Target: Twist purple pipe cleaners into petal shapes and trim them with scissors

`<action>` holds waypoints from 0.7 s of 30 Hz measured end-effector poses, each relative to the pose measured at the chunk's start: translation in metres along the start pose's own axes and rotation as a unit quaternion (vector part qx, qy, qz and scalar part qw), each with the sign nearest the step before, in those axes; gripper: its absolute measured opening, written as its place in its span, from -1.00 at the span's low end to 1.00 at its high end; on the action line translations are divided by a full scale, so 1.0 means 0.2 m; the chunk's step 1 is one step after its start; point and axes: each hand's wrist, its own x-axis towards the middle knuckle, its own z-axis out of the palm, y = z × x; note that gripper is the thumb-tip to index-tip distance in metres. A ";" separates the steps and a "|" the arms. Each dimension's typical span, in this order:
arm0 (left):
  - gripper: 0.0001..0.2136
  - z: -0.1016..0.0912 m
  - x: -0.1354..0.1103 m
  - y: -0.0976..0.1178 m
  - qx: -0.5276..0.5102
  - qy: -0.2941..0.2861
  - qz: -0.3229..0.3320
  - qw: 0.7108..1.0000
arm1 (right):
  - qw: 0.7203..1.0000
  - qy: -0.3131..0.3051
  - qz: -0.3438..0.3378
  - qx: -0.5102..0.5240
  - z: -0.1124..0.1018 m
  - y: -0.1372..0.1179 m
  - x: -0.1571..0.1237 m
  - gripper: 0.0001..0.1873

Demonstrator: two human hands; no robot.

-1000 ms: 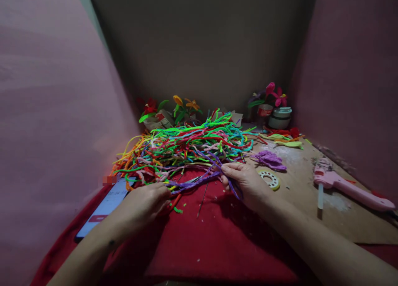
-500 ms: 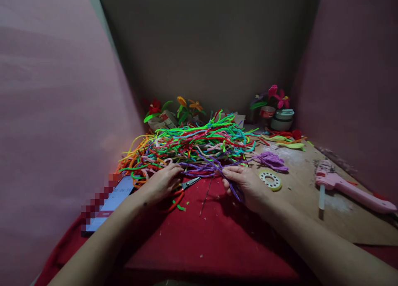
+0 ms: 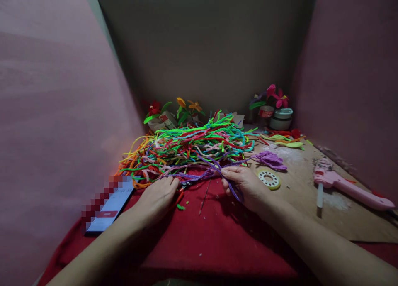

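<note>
My right hand point(image 3: 241, 180) is closed in a pinch around several purple pipe cleaners point(image 3: 234, 189), whose ends hang below the fingers. Purple strands stretch leftward from it to my left hand point(image 3: 163, 192), which is closed at their left end; its fingertips are partly hidden. Scissors point(image 3: 180, 198) with red-orange handles lie on the red cloth beside the left fingers, partly covered by hand and strands. Just beyond both hands spreads a large tangled heap of multicoloured pipe cleaners point(image 3: 199, 140). A bundle of purple pipe cleaners point(image 3: 270, 160) rests right of the right hand.
A tape roll point(image 3: 269, 179) and a pink glue gun point(image 3: 348, 186) lie on the brown board point(image 3: 298, 203) at right. A phone point(image 3: 110, 209) is at left on the red cloth point(image 3: 199, 240). Pipe-cleaner flowers point(image 3: 189, 105) and a lidded jar point(image 3: 281, 119) stand at the back.
My left hand has come down and nearer, drawing the left end of the purple strands over the scissors. My right hand has stayed nearly still with its purple pipe cleaners.
</note>
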 end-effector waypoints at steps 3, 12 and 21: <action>-0.81 -0.06 0.00 -0.05 -0.050 -0.026 0.009 0.998 | 1.000 -0.001 -0.007 -0.002 -0.01 0.01 0.01 -0.79; -0.81 -0.25 0.00 -0.12 -0.186 -0.163 0.041 0.968 | 1.000 0.003 0.004 0.001 0.01 0.00 0.00 -0.82; -0.85 -0.16 -0.01 -0.11 -0.126 -0.063 0.089 0.986 | 1.000 -0.004 0.007 0.005 0.01 0.01 0.00 -0.81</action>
